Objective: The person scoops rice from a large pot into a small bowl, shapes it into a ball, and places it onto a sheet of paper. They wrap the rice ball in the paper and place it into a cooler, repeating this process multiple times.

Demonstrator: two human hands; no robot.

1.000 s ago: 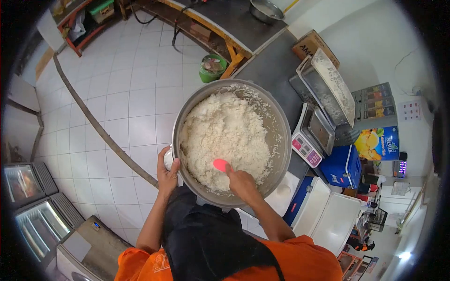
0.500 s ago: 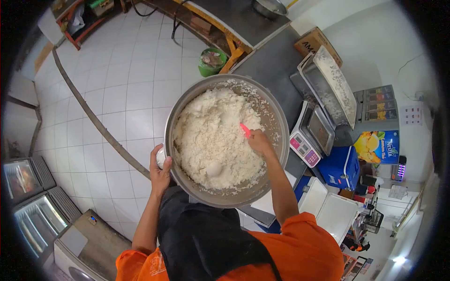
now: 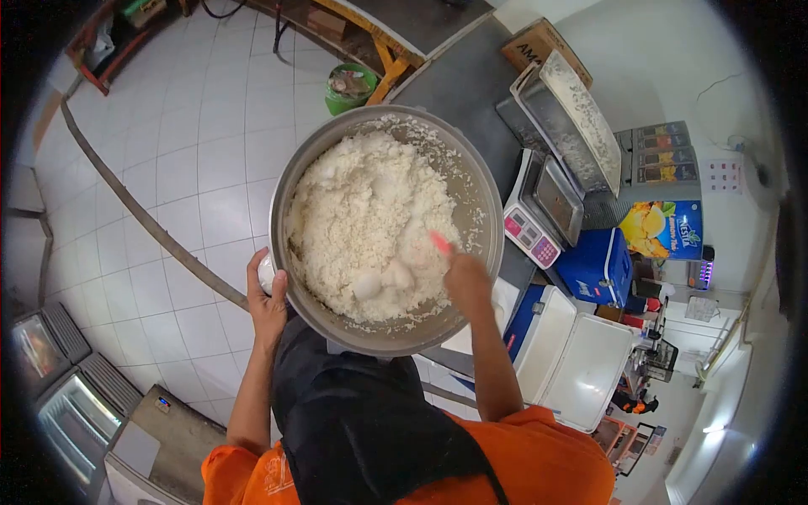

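A big round metal pot (image 3: pixel 495 227) of cooked white rice (image 3: pixel 362 194) stands in front of my body. My right hand (image 3: pixel 469 284) is closed round a pink rice paddle (image 3: pixel 440 243), whose far end is buried in the rice on the right side. At the pot's left rim, my left hand (image 3: pixel 269 305) is closed on a smooth white bowl-like piece (image 3: pixel 267 273), only partly visible between thumb and fingers. Pale smooth lumps (image 3: pixel 368 285) of rice show near the pot's lower edge.
Right of the pot are a digital scale (image 3: pixel 533 233), a rice-smeared metal container (image 3: pixel 581 126), a blue cooler box (image 3: pixel 594 265) and an open white-lidded box (image 3: pixel 585 370). A green bucket (image 3: pixel 350 88) stands on the tiled floor (image 3: pixel 160 278) beyond.
My right hand and the paddle have moved toward me within the pot, and another smooth lump shows in the rice. The whole view has shifted; my left hand stays at the rim.
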